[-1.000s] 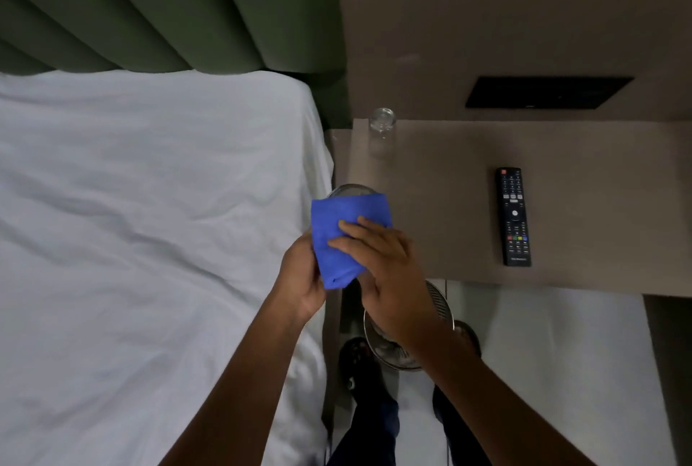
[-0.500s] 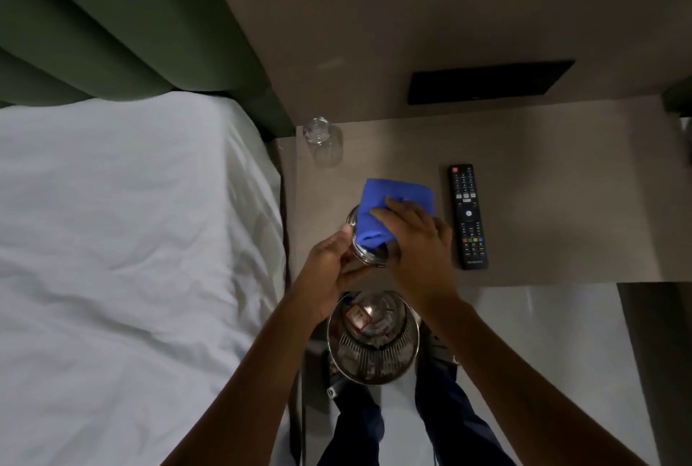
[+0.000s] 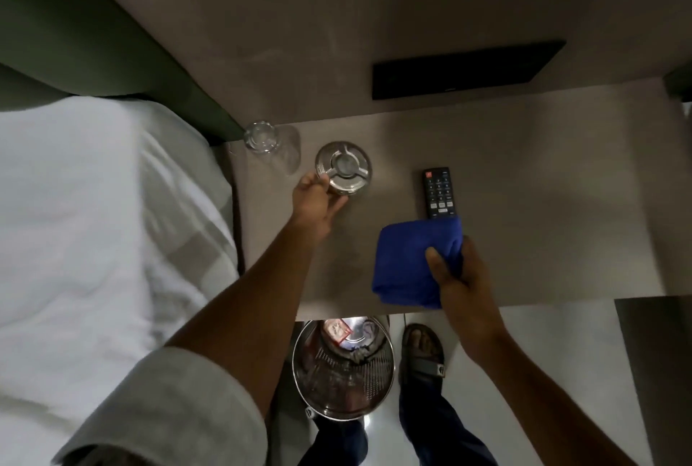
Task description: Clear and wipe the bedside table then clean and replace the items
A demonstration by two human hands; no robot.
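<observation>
A round glass ashtray (image 3: 346,168) rests on the brown bedside table (image 3: 524,203), left of centre. My left hand (image 3: 316,203) grips its near rim with thumb and fingers. My right hand (image 3: 458,278) holds a folded blue cloth (image 3: 413,263) over the table's front edge. The cloth covers the near end of a black remote (image 3: 439,192) lying to the ashtray's right. A clear drinking glass (image 3: 264,138) stands at the table's back left corner.
A bed with a white sheet (image 3: 93,222) fills the left side, against a green headboard (image 3: 75,35). A metal mesh bin (image 3: 342,368) with rubbish stands on the floor below the table edge, beside my sandalled foot (image 3: 423,349). A black panel (image 3: 464,68) is set in the wall.
My left hand has carried the ashtray from the front edge onto the table near the glass. My right hand drew the blue cloth off it and moved right, over the remote's near end.
</observation>
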